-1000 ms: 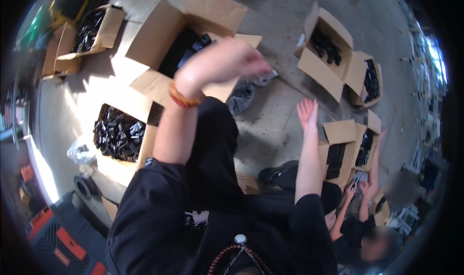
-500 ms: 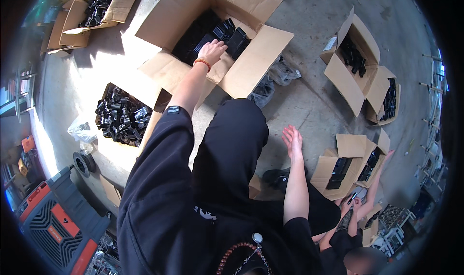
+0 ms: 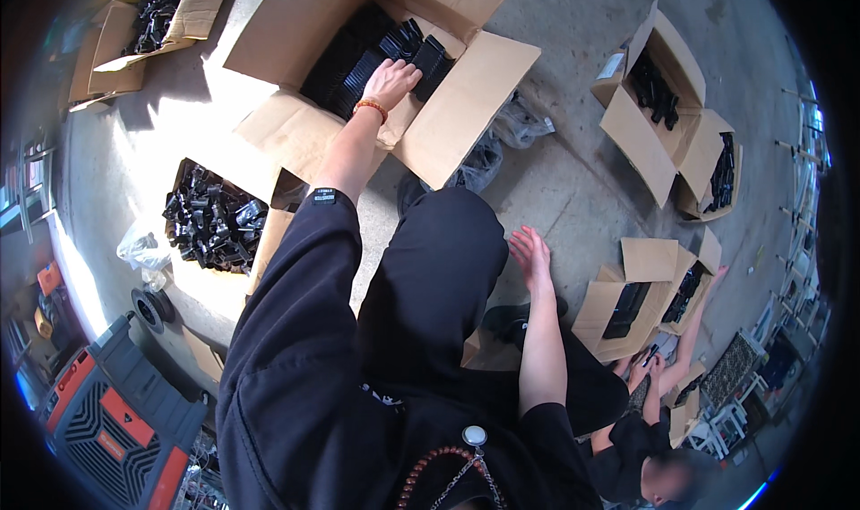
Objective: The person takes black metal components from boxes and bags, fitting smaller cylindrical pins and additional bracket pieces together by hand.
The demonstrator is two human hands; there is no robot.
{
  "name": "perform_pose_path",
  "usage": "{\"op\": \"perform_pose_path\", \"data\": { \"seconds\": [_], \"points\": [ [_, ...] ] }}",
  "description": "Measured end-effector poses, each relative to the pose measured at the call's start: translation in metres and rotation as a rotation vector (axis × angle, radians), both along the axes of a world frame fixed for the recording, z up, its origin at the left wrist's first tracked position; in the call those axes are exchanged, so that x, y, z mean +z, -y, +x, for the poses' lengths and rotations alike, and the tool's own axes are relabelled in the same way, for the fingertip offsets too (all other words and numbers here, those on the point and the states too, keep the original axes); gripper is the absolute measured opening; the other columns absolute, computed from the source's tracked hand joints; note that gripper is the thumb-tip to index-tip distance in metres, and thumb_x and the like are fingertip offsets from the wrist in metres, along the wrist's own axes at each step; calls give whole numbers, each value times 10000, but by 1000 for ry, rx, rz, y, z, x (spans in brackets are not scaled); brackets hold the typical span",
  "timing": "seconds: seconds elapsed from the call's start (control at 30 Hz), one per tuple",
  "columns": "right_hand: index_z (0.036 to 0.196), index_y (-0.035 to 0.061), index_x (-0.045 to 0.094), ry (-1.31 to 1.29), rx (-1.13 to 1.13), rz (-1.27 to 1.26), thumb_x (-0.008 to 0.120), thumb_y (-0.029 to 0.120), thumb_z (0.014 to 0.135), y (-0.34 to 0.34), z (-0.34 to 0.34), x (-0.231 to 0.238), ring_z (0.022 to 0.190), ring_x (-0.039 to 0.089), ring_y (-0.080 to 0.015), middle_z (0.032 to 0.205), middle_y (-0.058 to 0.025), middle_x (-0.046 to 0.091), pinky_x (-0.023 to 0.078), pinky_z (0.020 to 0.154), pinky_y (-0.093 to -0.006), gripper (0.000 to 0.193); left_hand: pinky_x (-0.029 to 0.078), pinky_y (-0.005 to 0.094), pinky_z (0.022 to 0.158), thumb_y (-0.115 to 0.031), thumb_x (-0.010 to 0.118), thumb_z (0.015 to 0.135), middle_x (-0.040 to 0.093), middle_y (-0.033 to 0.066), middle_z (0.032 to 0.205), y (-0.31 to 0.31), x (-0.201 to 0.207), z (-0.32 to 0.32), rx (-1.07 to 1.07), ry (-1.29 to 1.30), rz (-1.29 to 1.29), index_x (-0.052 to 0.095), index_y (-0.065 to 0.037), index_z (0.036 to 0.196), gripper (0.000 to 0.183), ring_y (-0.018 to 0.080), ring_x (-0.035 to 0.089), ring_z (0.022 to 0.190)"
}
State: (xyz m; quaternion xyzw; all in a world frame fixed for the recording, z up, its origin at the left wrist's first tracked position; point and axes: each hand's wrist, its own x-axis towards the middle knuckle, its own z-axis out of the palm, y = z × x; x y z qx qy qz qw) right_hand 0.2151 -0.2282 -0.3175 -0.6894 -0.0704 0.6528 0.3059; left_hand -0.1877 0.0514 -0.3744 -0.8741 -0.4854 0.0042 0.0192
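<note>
The right hand (image 3: 531, 255) is nearest, just beside the raised knee (image 3: 452, 228), palm bare, fingers loosely spread and slightly bent; it grasps nothing.

Farther out, the left hand (image 3: 391, 82), with an orange bead bracelet (image 3: 371, 109) at its wrist, reaches over the near corner of a large carton (image 3: 470, 98). Its fingers are curved down over black ribbed parts (image 3: 362, 78) inside. The palm faces away and the fingers' undersides are hidden, so I cannot tell whether they grip a part or only rest there.

These parts are packed toward the carton's left corner; a bunch of black pieces (image 3: 400, 37) sits farther in, beyond the hand, and a flat dark piece (image 3: 434, 65) lies toward the right-hand edge, close by the fingertips. Clear plastic bags (image 3: 518, 120) lie on the floor outside that edge.
</note>
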Motion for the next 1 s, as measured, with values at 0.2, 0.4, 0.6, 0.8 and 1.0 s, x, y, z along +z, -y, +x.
{"op": "perform_pose_path", "data": {
  "seconds": [0.2,0.4,0.6,0.8,1.0],
  "points": [
    [1261,79,559,26,35,-16,564,415,970,-7,-6,8,1039,629,-196,1150,-93,653,504,881,-348,444,444,302,820,-155,580,840,588,-18,945,3,-3,-4,-32,-34,-40,682,-197,874,115,149,573,972],
    [1249,79,571,48,103,-13,570,396,970,-12,-12,16,1032,628,-188,1133,-86,657,507,869,-343,422,471,349,866,-154,703,769,607,4,1008,22,-4,-12,29,154,-133,676,-130,903,139,198,579,1058],
    [1260,93,559,11,153,31,560,395,977,-3,-6,21,1036,623,-205,1128,-81,655,488,908,-364,414,532,388,732,-204,773,763,675,103,816,32,39,-32,189,441,-519,641,-51,896,242,272,667,774],
    [1266,70,569,28,126,238,556,369,988,-17,-6,60,1014,639,-179,1127,-88,662,522,850,-311,409,532,241,736,-188,793,826,666,24,832,37,182,-17,287,921,-523,623,0,899,264,86,638,795],
    [1335,72,540,-2,185,919,548,372,997,-83,-25,252,1071,626,-171,1196,-85,645,507,903,-322,452,557,261,868,3,750,834,660,69,1031,85,374,100,-60,1212,-580,596,26,1068,282,115,648,968]
  ]
}}
